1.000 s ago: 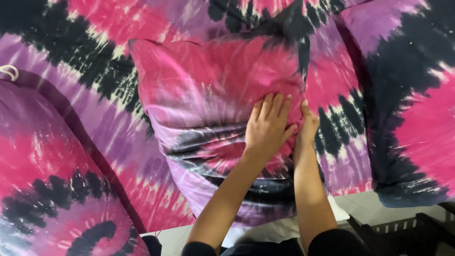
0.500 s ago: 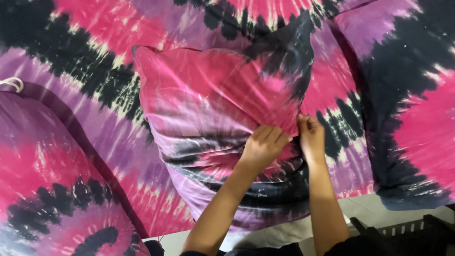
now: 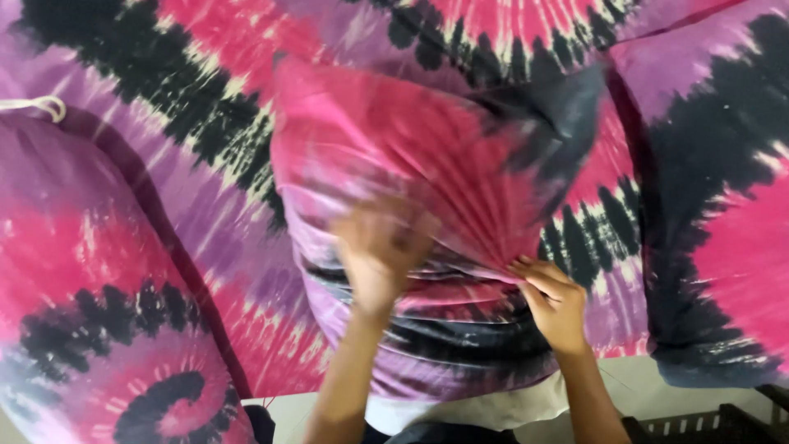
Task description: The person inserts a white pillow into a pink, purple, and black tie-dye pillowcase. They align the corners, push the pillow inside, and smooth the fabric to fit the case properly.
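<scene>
While the right hand [image 3: 552, 302] pinches a gathered fold of the pillowcase between thumb and fingertips, pleats fan out from that pinch toward the far corners of the tie-dyed pillow [image 3: 444, 181], which suggests the grip is there to pull the cover taut over its filling. The left hand [image 3: 380, 247] is smeared by motion against the front of the pillow; it seems to lie on or just above the fabric, but whether its fingers are spread flat or curled cannot be told. Both forearms rise from the bottom edge of the view, so the pillow stands close in front of the person, tipped up on its lower edge and leaning back, its pink upper half above a band of black and purple. Below it shows a strip of pale surface, with a dark slatted crate [image 3: 707, 423] at the lower right corner. To the left lies a rounded cushion [image 3: 107, 312] in the same pattern, with a loop of white cord [image 3: 37, 105] near its top. Beyond and behind the pillow, a bedsheet [image 3: 205, 90] of matching pink, purple and black spreads across the view, and another pillow [image 3: 723, 205] sits at the right, just beside the held one.
</scene>
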